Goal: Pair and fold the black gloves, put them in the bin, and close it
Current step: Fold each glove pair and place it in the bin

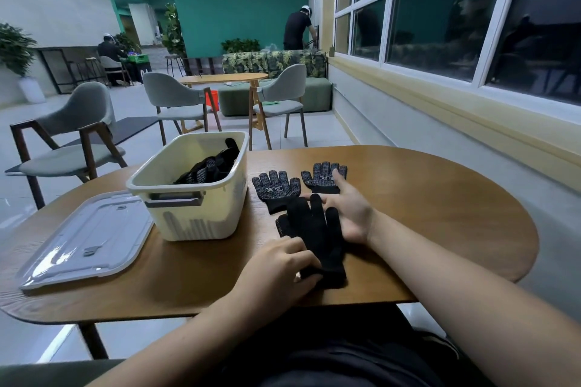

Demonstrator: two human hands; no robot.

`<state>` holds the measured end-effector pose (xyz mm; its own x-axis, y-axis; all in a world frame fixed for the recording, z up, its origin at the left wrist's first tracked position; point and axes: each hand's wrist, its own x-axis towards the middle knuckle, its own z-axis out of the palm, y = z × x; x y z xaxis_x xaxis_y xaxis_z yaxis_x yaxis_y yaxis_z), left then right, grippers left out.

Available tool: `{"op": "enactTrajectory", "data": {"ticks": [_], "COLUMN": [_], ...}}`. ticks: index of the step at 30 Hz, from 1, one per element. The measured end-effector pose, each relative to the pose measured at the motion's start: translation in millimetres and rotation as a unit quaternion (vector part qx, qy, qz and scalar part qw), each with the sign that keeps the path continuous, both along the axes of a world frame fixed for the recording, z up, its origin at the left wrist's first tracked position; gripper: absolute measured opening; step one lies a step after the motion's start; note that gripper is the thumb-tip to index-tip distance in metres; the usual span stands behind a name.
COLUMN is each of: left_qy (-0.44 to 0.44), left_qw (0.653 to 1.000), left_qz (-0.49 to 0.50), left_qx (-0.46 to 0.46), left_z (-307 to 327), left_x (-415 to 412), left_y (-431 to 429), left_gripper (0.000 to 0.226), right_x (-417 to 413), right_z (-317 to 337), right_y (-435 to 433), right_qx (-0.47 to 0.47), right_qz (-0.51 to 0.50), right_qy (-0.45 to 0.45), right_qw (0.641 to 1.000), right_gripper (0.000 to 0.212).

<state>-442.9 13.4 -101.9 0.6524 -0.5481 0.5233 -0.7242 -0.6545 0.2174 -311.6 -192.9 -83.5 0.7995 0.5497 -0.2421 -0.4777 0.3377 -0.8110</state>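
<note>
near the left edge of the table (440, 198) we see the clear lid (85, 242) lying flat, off the bin. just right of it stands the open cream bin (195, 217), with black gloves (210, 166) heaped inside. by the front edge, the left hand (276, 267) curls its fingers onto the cuff of the front glove (314, 229). behind lie the left dotted glove (276, 188) and the right dotted glove (323, 177), dots up. the right hand (349, 214) rests relaxed and unclenched beside the front glove, one finger touching the right dotted glove.
</note>
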Motion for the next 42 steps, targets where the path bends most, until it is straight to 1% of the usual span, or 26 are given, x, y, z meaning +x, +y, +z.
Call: {"op": "enactTrajectory", "data": {"ticks": [8, 11, 14, 17, 19, 21, 23, 26, 29, 31, 32, 34, 36, 39, 42], "left_qy": [0.005, 0.017, 0.032, 0.055, 0.065, 0.060, 0.050, 0.054, 0.091, 0.118, 0.131, 0.149, 0.151, 0.161, 0.174], "left_qw": [1.000, 1.000, 0.999, 0.997, 0.997, 0.998, 0.998, 0.998, 0.993, 0.989, 0.987, 0.983, 0.981, 0.976, 0.972], "left_qz": [-0.017, -0.011, -0.004, 0.002, 0.008, 0.014, 0.018, 0.021, 0.030, 0.030, 0.027, 0.027, 0.033, 0.048, 0.066], "left_qx": [-0.003, -0.007, -0.032, -0.049, -0.039, -0.028, -0.021, 0.011, 0.065, 0.084, 0.089, 0.100, 0.116, 0.137, 0.146], "left_z": [-6, -5, 0, 0, -2, -5, -7, -7, -6, -5, -4, -4, -3, -3, 0], "left_x": [-3, -4, -5, 0, 2, 4, 6, 8, 10, 11, 12, 14, 17, 20, 22], "left_y": [2, 1, -2, -2, -2, -3, -3, -1, -1, 0, 0, 3, 6, 11, 16], "left_gripper": [0.022, 0.028, 0.033, 0.022, 0.019, 0.019, 0.018, 0.027, 0.041, 0.048, 0.051, 0.056, 0.059, 0.058, 0.061], "right_x": [0, 1, 5, 10, 14, 17, 17, 7, -9, -25, -35, -54, -70, -82, -84], "right_z": [1, 1, 0, 2, 5, 6, 7, 11, 10, 5, 3, -2, -10, -19, -24], "right_y": [0, 0, -1, 0, 1, 2, 1, -2, -5, -8, -10, -14, -18, -22, -21], "right_qx": [-0.039, -0.036, -0.024, -0.040, -0.054, -0.088, -0.140, -0.228, -0.298, -0.354, -0.387, -0.436, -0.465, -0.517, -0.561], "right_qz": [0.006, 0.013, 0.020, -0.010, -0.035, -0.069, -0.108, -0.159, -0.167, -0.158, -0.149, -0.135, -0.106, -0.039, -0.018], "right_qy": [-0.029, -0.026, -0.023, -0.035, -0.056, -0.094, -0.142, -0.221, -0.325, -0.402, -0.437, -0.504, -0.564, -0.586, -0.589], "right_qw": [0.999, 0.999, 0.999, 0.999, 0.996, 0.989, 0.974, 0.935, 0.882, 0.829, 0.798, 0.733, 0.675, 0.623, 0.581], "right_gripper": [0.101, 0.099, 0.100, 0.095, 0.090, 0.087, 0.080, 0.061, 0.039, 0.027, 0.024, 0.026, 0.035, 0.046, 0.054]}}
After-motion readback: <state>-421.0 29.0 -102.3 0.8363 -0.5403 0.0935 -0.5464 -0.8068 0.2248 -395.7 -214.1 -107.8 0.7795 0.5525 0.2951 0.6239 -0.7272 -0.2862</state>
